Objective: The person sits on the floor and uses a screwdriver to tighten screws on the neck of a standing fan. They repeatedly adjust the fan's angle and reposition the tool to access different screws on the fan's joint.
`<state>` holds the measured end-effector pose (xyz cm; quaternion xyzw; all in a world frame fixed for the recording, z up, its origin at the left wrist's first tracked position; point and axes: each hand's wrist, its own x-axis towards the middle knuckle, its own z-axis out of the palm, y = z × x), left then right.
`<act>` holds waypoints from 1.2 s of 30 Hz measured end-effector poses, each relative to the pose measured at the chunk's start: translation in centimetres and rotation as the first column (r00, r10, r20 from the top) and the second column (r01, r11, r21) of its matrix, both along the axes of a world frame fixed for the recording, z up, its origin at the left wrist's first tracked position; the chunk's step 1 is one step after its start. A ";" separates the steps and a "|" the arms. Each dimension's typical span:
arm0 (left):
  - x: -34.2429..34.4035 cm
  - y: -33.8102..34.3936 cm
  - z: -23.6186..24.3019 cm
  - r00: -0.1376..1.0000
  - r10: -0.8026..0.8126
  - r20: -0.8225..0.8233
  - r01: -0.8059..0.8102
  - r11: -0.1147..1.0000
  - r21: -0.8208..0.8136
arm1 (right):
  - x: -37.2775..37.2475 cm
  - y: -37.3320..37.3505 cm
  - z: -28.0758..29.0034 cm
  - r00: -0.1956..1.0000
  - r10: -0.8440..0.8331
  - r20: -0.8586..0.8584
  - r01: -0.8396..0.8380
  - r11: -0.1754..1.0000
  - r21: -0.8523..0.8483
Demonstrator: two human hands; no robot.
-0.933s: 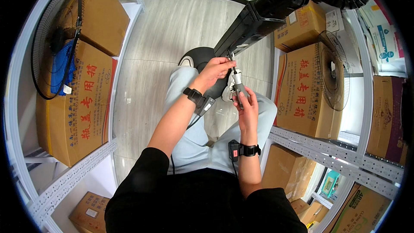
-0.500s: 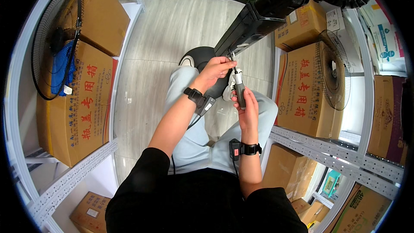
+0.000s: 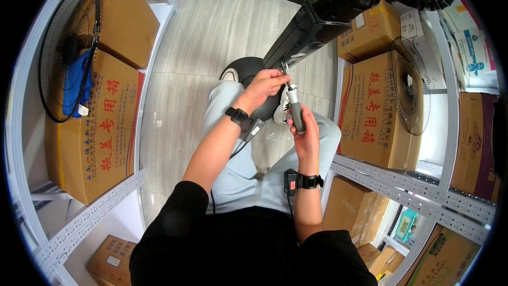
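The left hand [image 3: 267, 83] hides the screwdriver [image 3: 294, 110] tip at the fan column [image 3: 312, 24].

On the metal shelving to our left we see two large brown cardboard boxes [image 3: 100, 127] with red print, one stacked above the other [image 3: 124, 18]. To our right stand more brown cardboard cartons [image 3: 368, 106], the top one [image 3: 370, 34] bearing a small white label [image 3: 361, 20]. Beside them is a white box with blue and red print [image 3: 471, 47].

Grey-handled screwdriver [image 3: 294, 107] — upright, tip-up
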<state>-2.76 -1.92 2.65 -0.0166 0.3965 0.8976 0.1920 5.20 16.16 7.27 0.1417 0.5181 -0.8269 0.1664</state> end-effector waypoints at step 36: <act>-0.1 -0.1 0.4 0.999 -0.040 0.006 0.040 0.999 -0.010 | -0.4 -0.3 0.3 0.999 0.023 -0.028 -0.024 0.998 -0.057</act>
